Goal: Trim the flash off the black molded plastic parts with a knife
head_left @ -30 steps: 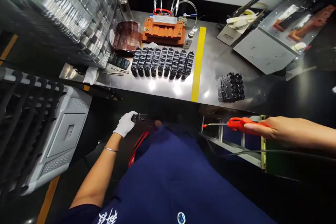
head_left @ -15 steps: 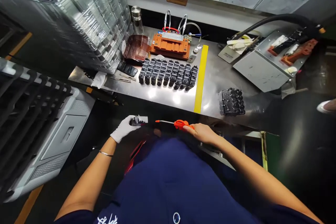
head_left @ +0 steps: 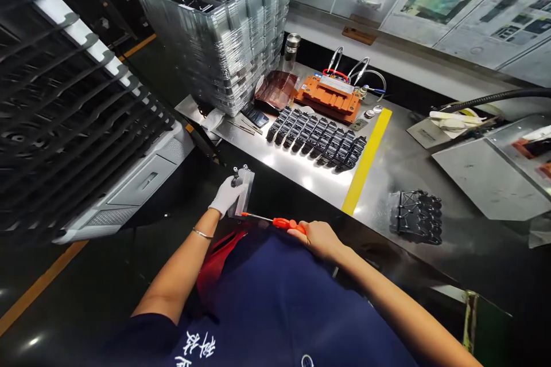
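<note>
Just in front of the steel bench (head_left: 293,175), the left hand (head_left: 224,196), in a white glove, is shut on a clear bag (head_left: 244,192) with a small black part (head_left: 236,176) at its top. The bare right hand (head_left: 316,239) grips an orange screwdriver (head_left: 282,222). Many black parts (head_left: 316,140) stand in a neat row on the bench, none picked out of line, and a black block (head_left: 416,217) sits past the yellow line (head_left: 365,160).

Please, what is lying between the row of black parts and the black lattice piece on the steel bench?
A yellow tape strip on the steel bench, as the head view shows.
</note>
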Demonstrator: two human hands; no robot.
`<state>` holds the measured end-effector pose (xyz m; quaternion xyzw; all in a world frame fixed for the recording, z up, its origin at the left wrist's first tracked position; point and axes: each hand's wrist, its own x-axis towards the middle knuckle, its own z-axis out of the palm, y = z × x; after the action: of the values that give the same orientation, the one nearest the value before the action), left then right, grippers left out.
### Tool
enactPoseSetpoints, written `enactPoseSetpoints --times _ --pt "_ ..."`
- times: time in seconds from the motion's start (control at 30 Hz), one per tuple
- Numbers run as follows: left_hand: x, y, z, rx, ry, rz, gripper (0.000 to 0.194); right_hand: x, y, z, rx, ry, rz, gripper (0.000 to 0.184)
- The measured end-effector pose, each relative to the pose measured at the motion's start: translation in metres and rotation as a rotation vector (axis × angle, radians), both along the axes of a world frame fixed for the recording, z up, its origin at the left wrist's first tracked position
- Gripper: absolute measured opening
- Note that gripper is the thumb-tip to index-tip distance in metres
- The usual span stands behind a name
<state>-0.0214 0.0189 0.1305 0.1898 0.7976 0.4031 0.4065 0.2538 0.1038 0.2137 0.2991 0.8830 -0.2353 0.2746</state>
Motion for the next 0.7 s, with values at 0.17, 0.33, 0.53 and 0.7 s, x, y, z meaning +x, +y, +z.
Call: enactPoseSetpoints --times 0.17,0.33,0.53,0.7 --pt "0.008 0.002 0.004 -0.004 0.064 -0.045 0.043 -0.001 -0.010 -0.001 0.036 -0.012 0.002 0.067" --pt "0.015 0.000 0.003 -0.018 0.083 -0.090 0.043 0.003 -0.017 0.001 0.019 -0.013 -0.043 0.064" --pt "0.015 -0.011 0.009 0.028 0.039 -0.204 0.045 0.010 -0.005 -0.001 0.070 -0.032 -0.276 0.065" --pt "0.024 -0.016 0.011 0.039 0.006 -0.261 0.049 0.014 0.003 -0.005 0.052 -0.019 -0.337 0.064"
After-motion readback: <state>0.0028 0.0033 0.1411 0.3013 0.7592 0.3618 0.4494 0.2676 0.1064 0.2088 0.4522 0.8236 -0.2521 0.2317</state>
